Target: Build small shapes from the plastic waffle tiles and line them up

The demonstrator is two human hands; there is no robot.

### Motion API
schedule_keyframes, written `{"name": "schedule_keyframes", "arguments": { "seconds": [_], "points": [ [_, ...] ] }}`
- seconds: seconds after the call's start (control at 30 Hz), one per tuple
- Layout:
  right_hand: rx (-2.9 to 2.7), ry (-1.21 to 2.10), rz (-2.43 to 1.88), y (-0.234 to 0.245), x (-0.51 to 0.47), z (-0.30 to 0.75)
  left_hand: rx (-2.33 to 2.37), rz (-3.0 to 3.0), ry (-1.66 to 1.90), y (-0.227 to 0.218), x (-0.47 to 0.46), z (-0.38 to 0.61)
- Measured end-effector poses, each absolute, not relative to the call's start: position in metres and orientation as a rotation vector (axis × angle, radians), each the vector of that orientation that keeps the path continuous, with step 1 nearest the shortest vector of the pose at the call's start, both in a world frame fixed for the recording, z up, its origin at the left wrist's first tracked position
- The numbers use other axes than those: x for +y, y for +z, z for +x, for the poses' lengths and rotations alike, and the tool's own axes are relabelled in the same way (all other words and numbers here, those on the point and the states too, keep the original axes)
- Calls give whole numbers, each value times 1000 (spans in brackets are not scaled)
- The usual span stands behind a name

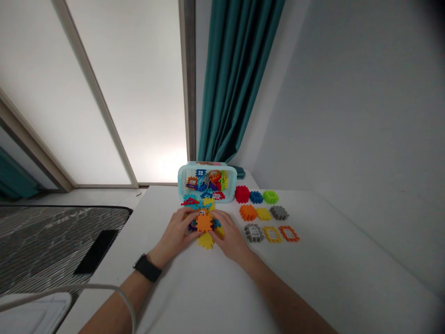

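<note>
We are holding an orange square piece (pixel 204 222) with notched edges above the white table (pixel 205 292), in front of a pale blue bin (pixel 232 185). Our left hand (pixel 179 230) is gripping its left edge and our right hand (pixel 230 234) its right, with the thumbs on the side nearer us. A yellow notched piece (pixel 206 241) is showing just below the orange one; our hands are hiding too much for us to tell whether the two are joined. Just beyond our fingers, red pieces (pixel 190 202) and teal pieces (pixel 189 197) are lying close to the bin, which is holding a mixed heap of colorful pieces (pixel 208 181).

To the right, nine pieces are lying in three rows: red (pixel 242 194), blue (pixel 256 197) and lime green (pixel 270 197) at the back; orange (pixel 248 213), yellow (pixel 263 214) and gray (pixel 279 213) in the middle; gray (pixel 254 233), yellow (pixel 272 234) and orange window pieces (pixel 289 234) nearest us.

We are wearing a black watch (pixel 148 267) on the left wrist. A pale cable (pixel 100 286) is curving across that forearm. Farther out, a black flat object (pixel 95 252) is lying on a striped rug (pixel 45 250), and a teal curtain (pixel 236 79) is hanging behind the bin.
</note>
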State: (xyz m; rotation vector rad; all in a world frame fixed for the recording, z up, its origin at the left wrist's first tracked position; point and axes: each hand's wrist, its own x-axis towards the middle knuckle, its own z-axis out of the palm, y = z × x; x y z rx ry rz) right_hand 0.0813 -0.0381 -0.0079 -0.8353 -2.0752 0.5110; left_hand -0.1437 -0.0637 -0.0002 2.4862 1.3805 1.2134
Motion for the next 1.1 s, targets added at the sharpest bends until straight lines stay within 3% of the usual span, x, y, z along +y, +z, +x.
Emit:
{"name": "schedule_keyframes", "arguments": {
  "seconds": [0.57, 0.83, 1.1],
  "points": [
    [-2031, 550, -858, -6, -41, 81, 1402, 2467, 1228, -3, -64, -141],
    [-1822, 919, -898, -3, -45, 75, 1435, 2435, 1251, -3, -68, -131],
    [-1631, 978, -926, -6, -32, 84, 1393, 2530, 1230, 3, -73, -128]
  ]
}}
